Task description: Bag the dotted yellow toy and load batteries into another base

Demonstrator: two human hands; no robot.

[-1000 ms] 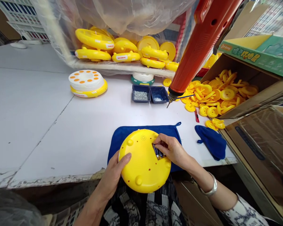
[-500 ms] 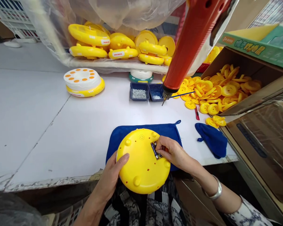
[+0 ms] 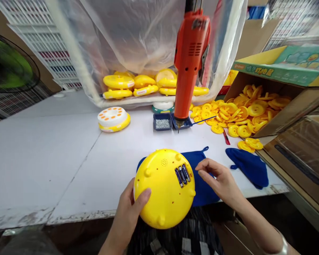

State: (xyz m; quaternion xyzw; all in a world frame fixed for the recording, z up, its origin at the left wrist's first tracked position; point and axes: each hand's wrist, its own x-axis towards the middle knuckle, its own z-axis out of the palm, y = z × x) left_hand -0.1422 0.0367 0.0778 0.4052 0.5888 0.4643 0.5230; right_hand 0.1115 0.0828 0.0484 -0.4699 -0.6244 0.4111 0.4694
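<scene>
My left hand point(image 3: 131, 209) grips the left rim of a round yellow toy base point(image 3: 163, 187), tilted bottom-up toward me over the table's front edge. Its battery bay point(image 3: 182, 175) is uncovered, with three batteries side by side in it. My right hand point(image 3: 219, 179) hovers just right of the bay, fingers loosely curled and apart, holding nothing. A blue cloth point(image 3: 202, 175) lies under the toy.
An orange electric screwdriver point(image 3: 188, 67) hangs above two small blue trays point(image 3: 162, 122), one with screws. A white-and-yellow toy point(image 3: 113, 119) sits to the left. Yellow discs point(image 3: 241, 117) spill from a cardboard box on the right; a blue mitt point(image 3: 248, 166) lies near it. Bagged yellow toys point(image 3: 138, 85) are behind.
My right hand has left the battery bay and moved right, uncovering the three batteries. The toy has tipped up toward me, and my head has lifted.
</scene>
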